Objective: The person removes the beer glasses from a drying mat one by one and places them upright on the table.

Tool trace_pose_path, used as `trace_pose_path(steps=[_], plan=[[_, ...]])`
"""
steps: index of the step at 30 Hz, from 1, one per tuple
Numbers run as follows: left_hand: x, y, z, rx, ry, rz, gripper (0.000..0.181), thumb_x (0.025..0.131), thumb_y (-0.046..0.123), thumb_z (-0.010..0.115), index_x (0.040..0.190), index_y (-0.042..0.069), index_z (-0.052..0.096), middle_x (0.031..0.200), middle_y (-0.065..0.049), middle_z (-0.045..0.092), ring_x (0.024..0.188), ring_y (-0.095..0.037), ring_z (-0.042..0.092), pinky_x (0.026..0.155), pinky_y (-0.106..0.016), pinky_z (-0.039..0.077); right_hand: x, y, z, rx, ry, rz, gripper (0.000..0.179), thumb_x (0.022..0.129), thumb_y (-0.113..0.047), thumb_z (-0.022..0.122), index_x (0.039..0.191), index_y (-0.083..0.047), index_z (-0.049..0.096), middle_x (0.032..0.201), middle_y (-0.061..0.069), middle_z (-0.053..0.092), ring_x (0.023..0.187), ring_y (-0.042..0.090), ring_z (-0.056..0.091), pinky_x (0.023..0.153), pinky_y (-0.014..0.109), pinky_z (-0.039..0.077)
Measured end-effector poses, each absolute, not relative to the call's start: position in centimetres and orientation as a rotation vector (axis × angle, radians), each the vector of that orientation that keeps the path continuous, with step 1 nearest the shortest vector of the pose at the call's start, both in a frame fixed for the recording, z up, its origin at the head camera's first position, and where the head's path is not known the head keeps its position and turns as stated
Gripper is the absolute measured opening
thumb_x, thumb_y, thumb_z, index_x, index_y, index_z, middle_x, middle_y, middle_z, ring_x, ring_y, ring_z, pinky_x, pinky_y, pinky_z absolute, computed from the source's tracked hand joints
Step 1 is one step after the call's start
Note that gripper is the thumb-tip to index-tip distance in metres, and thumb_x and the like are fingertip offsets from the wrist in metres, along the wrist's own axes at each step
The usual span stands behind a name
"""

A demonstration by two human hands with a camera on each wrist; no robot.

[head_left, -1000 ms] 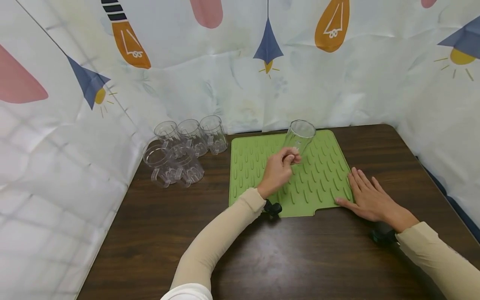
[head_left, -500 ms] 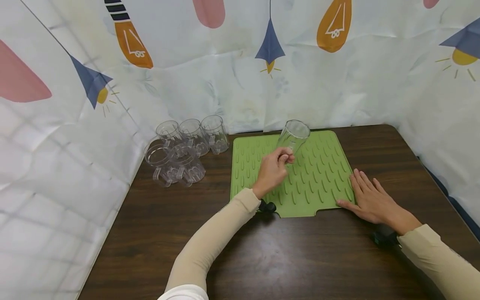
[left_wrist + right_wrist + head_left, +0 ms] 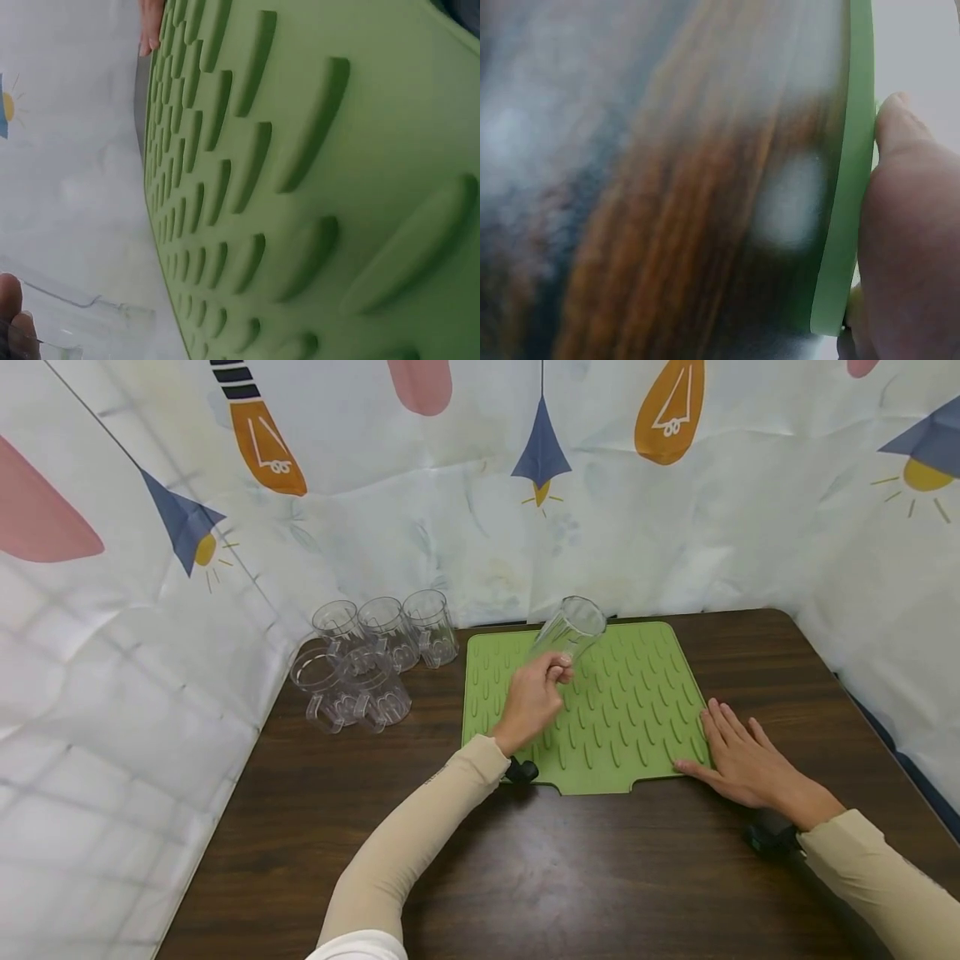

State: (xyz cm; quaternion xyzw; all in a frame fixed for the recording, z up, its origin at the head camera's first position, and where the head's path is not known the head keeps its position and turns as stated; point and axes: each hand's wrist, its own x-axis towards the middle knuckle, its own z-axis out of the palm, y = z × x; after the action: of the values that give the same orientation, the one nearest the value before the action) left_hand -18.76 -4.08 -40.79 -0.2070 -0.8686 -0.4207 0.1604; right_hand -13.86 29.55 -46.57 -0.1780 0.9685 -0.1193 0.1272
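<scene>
My left hand grips a clear mug by its handle side over the back left part of a green ridged mat. The mug leans, with its rim up and toward the right. Only my left fingertips and a see-through piece of the mug show in the left wrist view, low in the corner. My right hand lies flat with straight fingers at the mat's right edge, thumb on its front right corner. In the right wrist view, the thumb side of that hand is beside the mat's green edge.
Several clear mugs with handles stand grouped on the dark wooden table, left of the mat. A white printed curtain hangs close behind the table and along its left side. The table's right edge runs beyond my right hand.
My left hand has moved left over the mat with the mug, and the mug leans more now. The right hand stays in place.
</scene>
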Motion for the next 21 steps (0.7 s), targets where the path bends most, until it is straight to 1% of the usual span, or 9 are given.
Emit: trace_pose_path(steps=[3, 6, 9, 13, 16, 21], plan=[[-18.7, -4.5, -40.6, -0.595, -2.497, -1.099, 0.021, 0.106, -0.001, 0.048, 0.115, 0.001, 0.068, 0.102, -0.012, 0.078, 0.094, -0.022, 0.078, 0.089, -0.029, 0.063, -14.0, 29.5, -46.5, -0.518, 2.812, -0.356, 0.107, 0.101, -0.069, 0.047, 0.162, 0.009, 0.004, 0.17, 0.034, -0.005, 0.159, 0.052, 0.002, 0.12, 0.078, 0.006], [-18.5, -4.9, -40.3, -0.62, -2.495, -0.995, 0.022, 0.104, -0.004, 0.049, 0.113, 0.001, 0.068, 0.101, -0.011, 0.077, 0.093, -0.021, 0.077, 0.086, -0.031, 0.063, -14.1, 29.5, -46.4, -0.517, 2.81, -0.369, 0.108, 0.101, -0.069, 0.047, 0.162, 0.008, 0.003, 0.17, 0.034, -0.006, 0.159, 0.053, 0.001, 0.12, 0.078, 0.004], [-18.3, -5.3, -40.1, -0.667, -2.46, -0.905, 0.027, 0.098, -0.012, 0.048, 0.108, 0.002, 0.069, 0.098, -0.009, 0.076, 0.09, -0.02, 0.076, 0.084, -0.03, 0.063, -14.2, 29.5, -46.0, -0.513, 2.811, -0.391, 0.108, 0.101, -0.068, 0.048, 0.162, 0.007, 0.001, 0.17, 0.033, -0.007, 0.159, 0.053, -0.001, 0.12, 0.079, 0.001], [-18.0, -5.8, -39.9, -0.711, -2.421, -0.833, 0.036, 0.085, -0.02, 0.047, 0.103, 0.004, 0.068, 0.096, -0.008, 0.075, 0.089, -0.019, 0.075, 0.08, -0.029, 0.063, -14.6, 29.7, -45.5, -0.51, 2.812, -0.408, 0.108, 0.101, -0.067, 0.047, 0.162, 0.007, -0.001, 0.17, 0.033, -0.009, 0.158, 0.053, -0.005, 0.119, 0.08, -0.002], [-17.8, -6.0, -39.7, -0.723, -2.415, -0.766, 0.04, 0.079, -0.022, 0.048, 0.103, 0.005, 0.067, 0.097, -0.008, 0.075, 0.089, -0.019, 0.075, 0.076, -0.029, 0.063, -15.0, 29.7, -45.1, -0.509, 2.815, -0.406, 0.108, 0.102, -0.067, 0.047, 0.162, 0.008, -0.003, 0.17, 0.033, -0.01, 0.158, 0.053, -0.008, 0.12, 0.079, -0.003], [-17.3, -6.2, -39.3, -0.758, -2.391, -0.595, 0.045, 0.071, -0.021, 0.054, 0.106, 0.005, 0.067, 0.098, -0.007, 0.076, 0.089, -0.018, 0.075, 0.071, -0.028, 0.062, -15.7, 29.7, -44.5, -0.518, 2.834, -0.385, 0.106, 0.103, -0.067, 0.045, 0.162, 0.006, -0.004, 0.17, 0.031, -0.013, 0.158, 0.052, -0.009, 0.121, 0.078, -0.004]])
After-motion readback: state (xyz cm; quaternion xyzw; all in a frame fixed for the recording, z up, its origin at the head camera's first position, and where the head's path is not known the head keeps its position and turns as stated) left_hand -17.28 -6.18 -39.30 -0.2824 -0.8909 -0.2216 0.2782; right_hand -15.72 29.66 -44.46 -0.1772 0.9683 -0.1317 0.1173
